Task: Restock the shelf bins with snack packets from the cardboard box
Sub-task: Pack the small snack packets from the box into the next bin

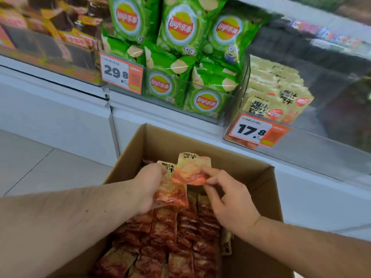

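Note:
An open cardboard box (pixel 160 141) stands on the floor below me, packed with several rows of red-and-tan snack packets (pixel 180 237). Over the box, my left hand (pixel 146 189) grips a small stack of these packets (pixel 170 192). My right hand (pixel 230 199) pinches one more packet (pixel 190 171) by its lower edge, right beside the stack. Up on the right, a clear shelf bin (pixel 239 109) with a 17.8 price tag (pixel 253 130) holds the same tan packets (pixel 277 97).
A clear bin of green Lay's chip bags (pixel 180 57) with a 29.8 tag (pixel 120 72) sits left of the tan packets. Orange-and-brown packets (pixel 50 23) fill the far-left bin. A white shelf base (pixel 60 109) and pale floor tiles (pixel 30 161) lie to the left.

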The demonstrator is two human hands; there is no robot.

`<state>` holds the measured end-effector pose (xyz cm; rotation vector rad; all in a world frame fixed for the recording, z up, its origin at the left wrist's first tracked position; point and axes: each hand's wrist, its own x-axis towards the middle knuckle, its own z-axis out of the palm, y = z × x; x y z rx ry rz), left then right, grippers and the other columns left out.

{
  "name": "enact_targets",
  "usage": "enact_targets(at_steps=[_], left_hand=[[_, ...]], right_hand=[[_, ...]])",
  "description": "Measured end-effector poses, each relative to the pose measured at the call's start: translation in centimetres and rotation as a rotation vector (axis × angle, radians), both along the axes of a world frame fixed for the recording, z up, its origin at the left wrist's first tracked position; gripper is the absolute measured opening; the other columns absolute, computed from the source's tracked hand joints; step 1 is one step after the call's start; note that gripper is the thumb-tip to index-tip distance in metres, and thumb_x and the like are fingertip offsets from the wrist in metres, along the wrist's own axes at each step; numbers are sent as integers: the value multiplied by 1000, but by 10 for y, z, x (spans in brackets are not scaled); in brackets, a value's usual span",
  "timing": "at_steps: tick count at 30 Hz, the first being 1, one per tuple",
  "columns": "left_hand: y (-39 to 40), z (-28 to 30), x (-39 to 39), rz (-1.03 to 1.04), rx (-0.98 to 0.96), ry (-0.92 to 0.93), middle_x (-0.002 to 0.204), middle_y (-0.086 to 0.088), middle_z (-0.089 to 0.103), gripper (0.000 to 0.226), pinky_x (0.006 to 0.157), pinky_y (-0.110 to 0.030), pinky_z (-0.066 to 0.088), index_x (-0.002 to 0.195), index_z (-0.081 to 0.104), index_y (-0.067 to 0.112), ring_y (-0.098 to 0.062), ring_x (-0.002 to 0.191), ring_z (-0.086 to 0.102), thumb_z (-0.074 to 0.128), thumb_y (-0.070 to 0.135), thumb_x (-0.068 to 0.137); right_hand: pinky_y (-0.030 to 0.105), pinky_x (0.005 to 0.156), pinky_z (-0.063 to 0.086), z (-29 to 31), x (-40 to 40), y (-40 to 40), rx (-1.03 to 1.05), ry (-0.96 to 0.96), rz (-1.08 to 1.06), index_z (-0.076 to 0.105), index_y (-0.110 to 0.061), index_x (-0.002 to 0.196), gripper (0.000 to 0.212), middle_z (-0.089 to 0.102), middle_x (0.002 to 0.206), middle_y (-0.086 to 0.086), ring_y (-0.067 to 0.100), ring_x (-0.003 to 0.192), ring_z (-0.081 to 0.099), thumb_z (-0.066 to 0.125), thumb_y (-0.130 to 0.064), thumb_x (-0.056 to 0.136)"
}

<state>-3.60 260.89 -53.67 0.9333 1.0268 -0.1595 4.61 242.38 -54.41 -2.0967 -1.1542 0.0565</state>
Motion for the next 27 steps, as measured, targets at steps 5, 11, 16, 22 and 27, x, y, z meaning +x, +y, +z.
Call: enact_targets(at_steps=[5, 11, 16, 22, 27], left_hand=[[-19, 30, 2, -112, -38, -222, 100, -4, 76, 42, 81, -39, 57, 109, 73, 18, -23, 85, 72, 43, 45, 98], [-29, 44, -3, -242, 223, -416, 104, -11, 75, 23, 90, -44, 56, 116, 68, 10, -29, 99, 72, 61, 9, 94], [-27, 57, -1, -257, 356, -504, 108, -5, 75, 32, 95, -47, 54, 124, 59, 15, -24, 99, 72, 65, 8, 93], [-35, 73, 1, -419, 438, -631, 115, -9, 72, 40, 92, -45, 55, 129, 53, 16, -27, 108, 68, 65, 5, 92], [-42, 84, 10, -460, 528, -678, 119, 1, 70, 42, 101, -45, 50, 124, 48, 31, -18, 113, 65, 68, 14, 90]], right_hand=[[18, 104, 43, 18, -13, -21, 10, -109, 144, 51, -25, 95, 4, 61, 133, -5, 8, 124, 56, 52, -28, 92], [15, 106, 37, 41, -11, -24, 3, -240, 205, 66, -17, 95, 21, 60, 134, -5, 5, 124, 54, 54, -10, 79], [13, 67, 44, 84, -5, -13, 14, 289, -248, 54, -36, 109, 37, 65, 96, -11, 1, 79, 60, 72, -20, 80], [20, 51, 38, 107, 13, -12, 4, 805, -60, 69, -20, 105, 13, 67, 78, -8, 9, 55, 46, 67, -22, 92], [23, 50, 38, 116, 25, -19, 74, 819, -105, 69, -9, 104, 18, 66, 79, 4, 9, 51, 48, 72, -15, 88]])
